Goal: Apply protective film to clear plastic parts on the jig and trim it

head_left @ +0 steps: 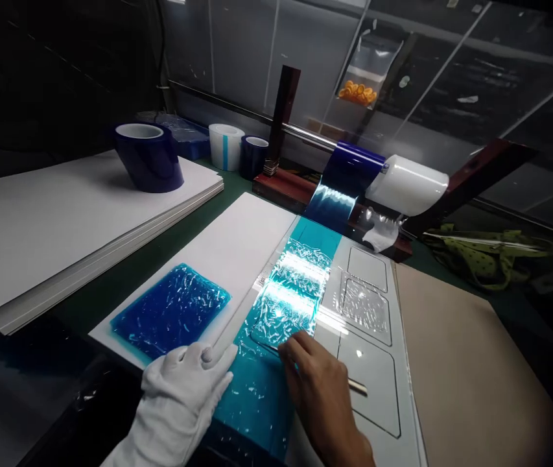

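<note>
My left hand (186,383), in a white glove, lies with its fingers stretched out at the near edge of the blue film strip (261,389) and the white sheet. My bare right hand (317,389) is closed in a pinch over the strip, round a slim stick-like tool (358,387) whose back end sticks out beyond the hand. The tool's tip is hard to make out. Under the film lies a clear crinkled piece (288,305). A dark blue film-covered rectangle (172,311) rests on the white sheet (251,227), left of the strip.
The strip runs up to a blue film roll (358,155) on a metal bar, beside a white roll (410,185). A board with outlined rectangles (371,363) and brown cardboard (461,363) lie right. A blue tape roll (150,159) stands on stacked white sheets (62,214).
</note>
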Demonstrator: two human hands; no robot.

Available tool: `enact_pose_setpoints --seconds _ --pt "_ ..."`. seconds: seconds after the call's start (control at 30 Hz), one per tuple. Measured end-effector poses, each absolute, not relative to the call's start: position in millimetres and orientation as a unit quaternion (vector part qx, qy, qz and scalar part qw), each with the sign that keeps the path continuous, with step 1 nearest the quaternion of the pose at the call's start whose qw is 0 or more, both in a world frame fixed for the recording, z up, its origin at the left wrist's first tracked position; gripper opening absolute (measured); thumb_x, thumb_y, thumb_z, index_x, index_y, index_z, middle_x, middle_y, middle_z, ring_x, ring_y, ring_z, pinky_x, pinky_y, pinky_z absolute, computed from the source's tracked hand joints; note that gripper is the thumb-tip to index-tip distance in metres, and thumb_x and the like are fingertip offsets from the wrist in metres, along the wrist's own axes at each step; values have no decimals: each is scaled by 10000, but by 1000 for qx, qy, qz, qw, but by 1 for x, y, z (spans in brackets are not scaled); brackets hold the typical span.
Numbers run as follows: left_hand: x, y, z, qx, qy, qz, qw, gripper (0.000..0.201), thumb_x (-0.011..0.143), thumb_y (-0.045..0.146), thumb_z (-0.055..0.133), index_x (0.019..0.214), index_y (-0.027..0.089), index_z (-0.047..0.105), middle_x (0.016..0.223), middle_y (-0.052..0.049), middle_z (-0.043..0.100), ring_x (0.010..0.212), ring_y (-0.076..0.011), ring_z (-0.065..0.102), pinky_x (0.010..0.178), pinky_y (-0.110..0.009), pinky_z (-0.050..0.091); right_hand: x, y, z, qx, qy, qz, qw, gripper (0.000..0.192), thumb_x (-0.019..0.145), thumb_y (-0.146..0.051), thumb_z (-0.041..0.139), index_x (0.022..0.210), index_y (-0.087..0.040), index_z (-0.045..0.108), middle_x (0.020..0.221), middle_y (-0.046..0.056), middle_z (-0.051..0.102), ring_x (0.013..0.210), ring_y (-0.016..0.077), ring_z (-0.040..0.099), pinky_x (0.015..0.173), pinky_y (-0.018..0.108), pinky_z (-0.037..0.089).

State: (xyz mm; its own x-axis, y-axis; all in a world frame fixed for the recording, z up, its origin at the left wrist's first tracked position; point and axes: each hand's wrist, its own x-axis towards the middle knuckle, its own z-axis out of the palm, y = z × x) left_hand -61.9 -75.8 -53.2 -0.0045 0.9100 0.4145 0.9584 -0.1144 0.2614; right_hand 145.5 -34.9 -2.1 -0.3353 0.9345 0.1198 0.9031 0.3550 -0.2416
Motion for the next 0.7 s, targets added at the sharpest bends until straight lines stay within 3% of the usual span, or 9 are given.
enact_pose_setpoints --seconds 0.13,0.3,0.4,0.47,0.57,0.7 --pt "-59 -77 -49 -698 -667 -244 94 265 801 418 657 919 188 597 784 -59 618 666 -188 606 572 -318 515 113 -19 1 -557 -828 39 54 260 936 -112 442 764 -212 608 762 -8 619 643 132 575 491 262 208" --pt "-56 -77 -48 -722 -643 -217 136 216 807 326 655 995 240 592 788 -44 629 683 -204 618 557 -318 500 96 -11 0 -542 -839 24 32 246 934 -105 457 756 -209 592 771 -20 613 642 119 553 491 275 177" --pt "-57 -79 -47 -695 -671 -235 107 252 808 388 650 973 205 594 826 -68 640 691 -205 623 580 -327 519 105 -13 2 -544 -839 20 19 249 925 -95 465 741 -208 588 752 -22 612 637 119 551 489 275 161" --pt "-62 -84 -46 -660 -698 -269 71 308 821 483 612 893 184 609 805 -81 646 657 -199 623 573 -323 520 119 -18 4 -552 -834 17 11 257 917 -79 465 735 -208 592 749 -19 617 640 124 558 487 273 155" --pt "-77 -103 -46 -618 -721 -311 -31 385 813 615 545 846 245 650 774 -39 667 635 -196 634 571 -317 519 152 -30 7 -566 -824 26 3 270 909 -61 445 780 -220 620 803 -12 647 677 136 596 486 249 194" --pt "-99 -131 -54 -443 -792 -294 -300 459 715 729 551 743 286 668 655 1 638 604 -190 618 556 -271 506 204 -53 7 -591 -806 16 -9 278 920 -114 406 840 -243 638 852 2 665 710 153 642 495 223 278"
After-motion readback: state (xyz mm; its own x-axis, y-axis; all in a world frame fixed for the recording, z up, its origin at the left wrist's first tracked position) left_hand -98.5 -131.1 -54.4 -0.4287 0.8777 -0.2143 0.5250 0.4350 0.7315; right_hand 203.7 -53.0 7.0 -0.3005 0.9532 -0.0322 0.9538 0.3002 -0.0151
